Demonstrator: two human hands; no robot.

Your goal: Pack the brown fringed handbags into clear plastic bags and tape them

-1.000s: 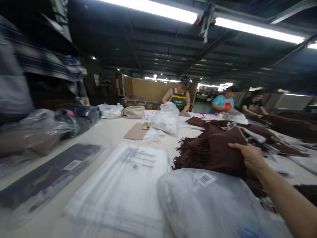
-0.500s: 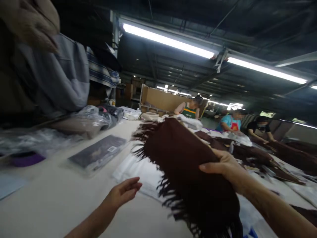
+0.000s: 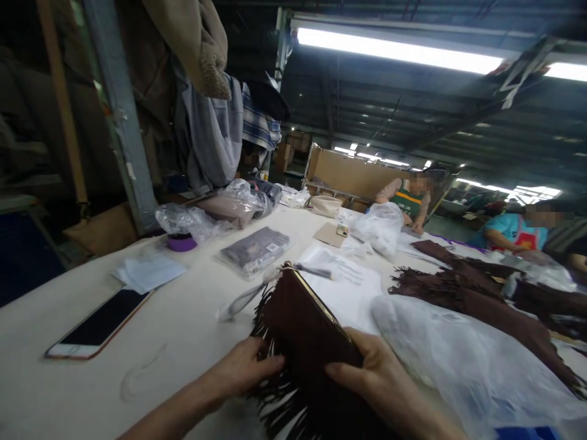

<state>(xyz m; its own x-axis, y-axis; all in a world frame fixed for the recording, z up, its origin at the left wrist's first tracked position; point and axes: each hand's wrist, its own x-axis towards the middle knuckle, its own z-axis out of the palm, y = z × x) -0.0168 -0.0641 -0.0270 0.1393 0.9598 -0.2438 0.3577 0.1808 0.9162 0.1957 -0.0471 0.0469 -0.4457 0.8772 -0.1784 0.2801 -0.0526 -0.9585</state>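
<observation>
A dark brown fringed zip pouch point(image 3: 307, 324) is held up in front of me, tilted, with a gold zipper point(image 3: 321, 302) along its right edge. My right hand point(image 3: 373, 366) is closed on the zipper side, thumb on the front face and fingers behind. At the fringed left side, my left hand point(image 3: 254, 366) is closed on the edge, its thumb across the strands and its other fingers partly hidden. A greyish strap point(image 3: 245, 299) with a loop sticks out by the pouch's top corner. Beyond it lies a white plastic bag point(image 3: 353, 281).
A phone point(image 3: 101, 324), light-blue papers point(image 3: 149, 269), purple tape point(image 3: 181, 242) and a bagged grey item point(image 3: 254, 249) lie to the left. Clear plastic point(image 3: 458, 354) and brown fringed pieces point(image 3: 477, 293) lie to the right. Co-workers sit across the table point(image 3: 41, 397).
My left hand has moved from open air onto the pouch's fringed edge. The pouch has turned so its zipper shows. My view has swung left, bringing the phone into sight.
</observation>
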